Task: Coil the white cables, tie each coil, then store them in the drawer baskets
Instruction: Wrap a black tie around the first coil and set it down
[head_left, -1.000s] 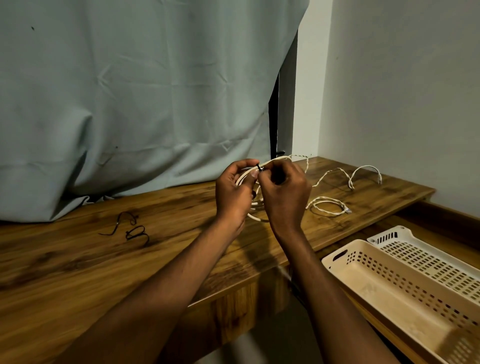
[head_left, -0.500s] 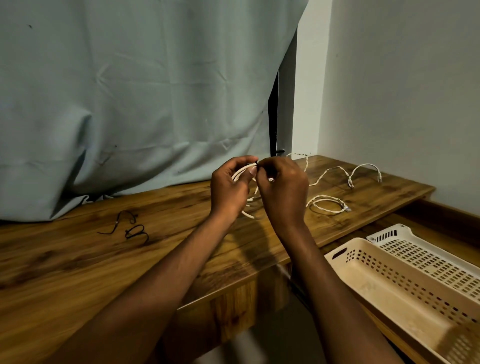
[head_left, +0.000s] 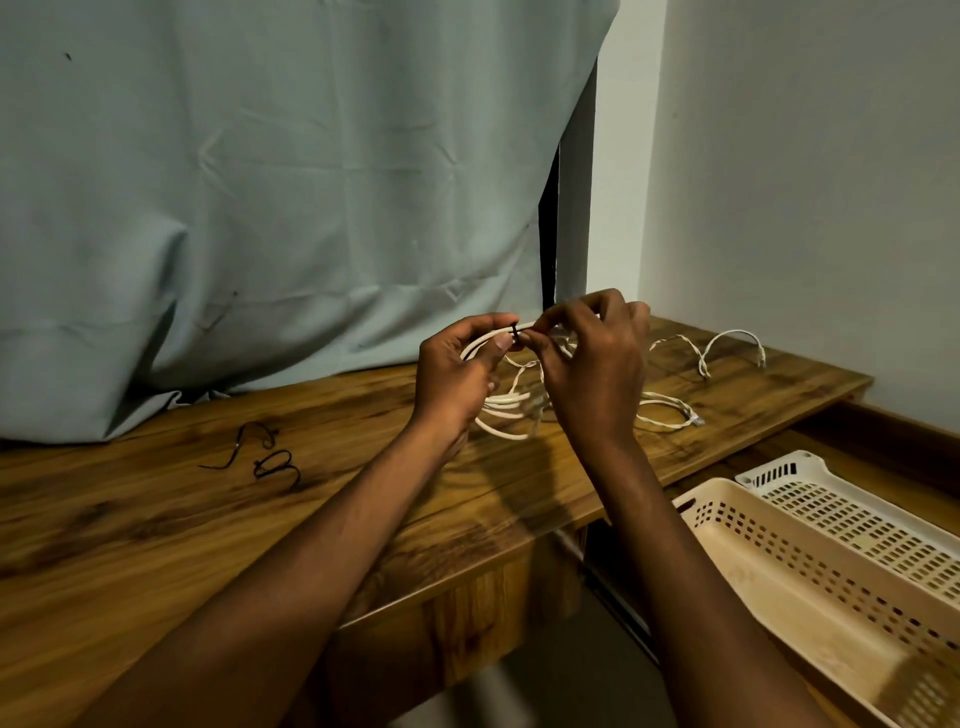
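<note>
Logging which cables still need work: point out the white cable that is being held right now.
It is the coiled white cable held above the desk by both hands; the small coil and the loose cable lie untouched on the desk.

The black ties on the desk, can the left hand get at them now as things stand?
Probably not yet. The path across the desk to the black ties is open, but the left hand is pinching the white coil together with the right hand.

1. Pale grey-green curtain (head_left: 270, 197), creased, from 9 to 12 o'clock.
2. Plain white wall (head_left: 810, 182) at 1 to 3 o'clock.
3. Wood-grain desk (head_left: 130, 545) across the centre.
4. Dim, soft lighting.
</note>
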